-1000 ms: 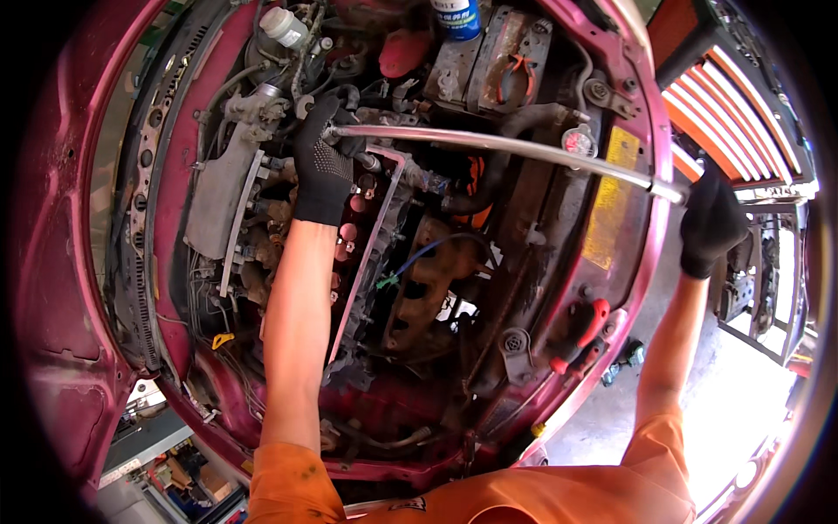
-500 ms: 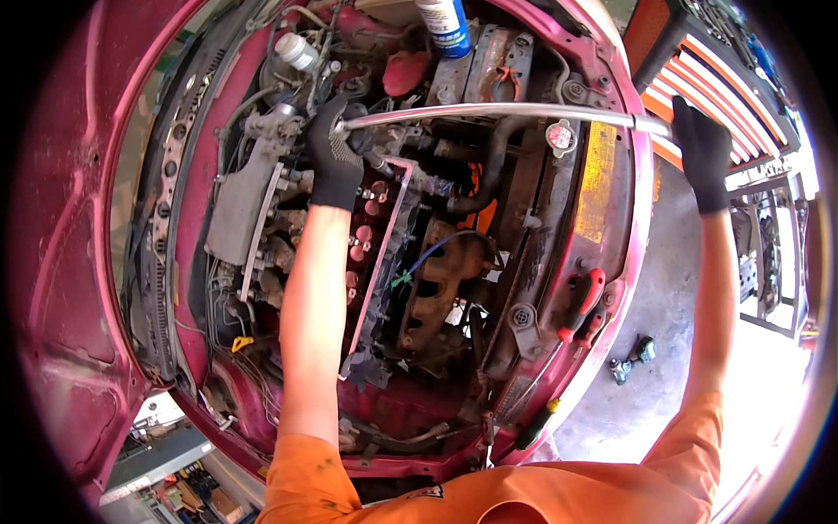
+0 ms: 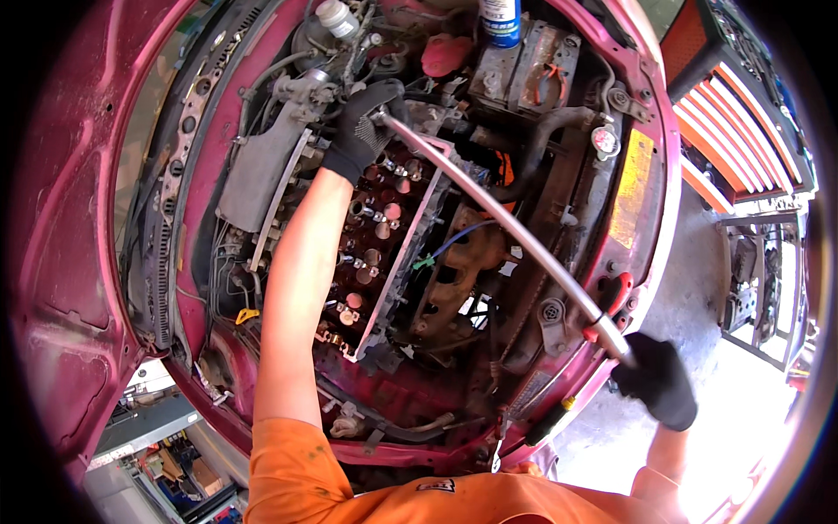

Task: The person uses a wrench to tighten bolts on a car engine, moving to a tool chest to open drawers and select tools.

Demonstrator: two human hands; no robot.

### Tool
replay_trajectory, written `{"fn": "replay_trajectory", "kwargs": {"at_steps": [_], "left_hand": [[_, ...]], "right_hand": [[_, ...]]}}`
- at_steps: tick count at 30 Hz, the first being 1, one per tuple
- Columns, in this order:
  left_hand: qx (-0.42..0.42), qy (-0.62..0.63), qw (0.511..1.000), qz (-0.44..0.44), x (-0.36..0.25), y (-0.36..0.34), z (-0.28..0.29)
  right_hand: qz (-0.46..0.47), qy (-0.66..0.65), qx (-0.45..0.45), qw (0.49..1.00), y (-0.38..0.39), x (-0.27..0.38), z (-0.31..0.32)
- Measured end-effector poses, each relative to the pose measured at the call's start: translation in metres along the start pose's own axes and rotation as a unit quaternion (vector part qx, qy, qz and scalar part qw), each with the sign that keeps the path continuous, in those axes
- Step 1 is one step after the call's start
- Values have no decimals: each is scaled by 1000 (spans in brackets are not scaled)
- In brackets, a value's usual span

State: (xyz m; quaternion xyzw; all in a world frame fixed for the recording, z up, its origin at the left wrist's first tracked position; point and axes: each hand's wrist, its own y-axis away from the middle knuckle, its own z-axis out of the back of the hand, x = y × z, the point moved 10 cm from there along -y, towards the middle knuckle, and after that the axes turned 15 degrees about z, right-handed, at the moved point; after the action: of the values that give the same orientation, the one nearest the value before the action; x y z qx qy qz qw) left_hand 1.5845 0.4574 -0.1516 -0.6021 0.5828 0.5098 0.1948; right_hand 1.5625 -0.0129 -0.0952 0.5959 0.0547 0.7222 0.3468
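My gloved left hand [image 3: 367,127] is closed on the head of a long steel ratchet bar [image 3: 489,205] at the upper end of the open cylinder head [image 3: 384,227], whose valve parts show below it. The socket end under my fingers is hidden. The bar runs diagonally down to the right across the engine bay, and my gloved right hand [image 3: 650,380] grips its far end beside the front edge of the car. A red-handled screwdriver [image 3: 621,288] lies on that edge, partly under the bar.
A blue spray can [image 3: 499,19] and orange-handled pliers [image 3: 550,83] rest on the battery [image 3: 502,70]. A white-capped reservoir [image 3: 336,17] is at the top. A screwdriver [image 3: 546,426] lies lower on the front edge. The raised hood [image 3: 70,262] stands left; a tool cabinet [image 3: 724,131] stands right.
My right hand has swung the bar's far end downward, from nearly level in the picture to a steep diagonal. My left hand stays on the head end.
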Motion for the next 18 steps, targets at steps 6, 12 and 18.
{"fn": "replay_trajectory", "kwargs": {"at_steps": [6,12,18], "left_hand": [[-13,-20,999,-39,1,7,-11],[-104,-35,990,-83,1,10,-3],[-30,-7,999,-35,7,12,-19]], "right_hand": [[294,403,-394,772,-25,29,118],[196,686,-442,544,-69,-5,171],[332,560,-490,580,-140,-5,236]]}}
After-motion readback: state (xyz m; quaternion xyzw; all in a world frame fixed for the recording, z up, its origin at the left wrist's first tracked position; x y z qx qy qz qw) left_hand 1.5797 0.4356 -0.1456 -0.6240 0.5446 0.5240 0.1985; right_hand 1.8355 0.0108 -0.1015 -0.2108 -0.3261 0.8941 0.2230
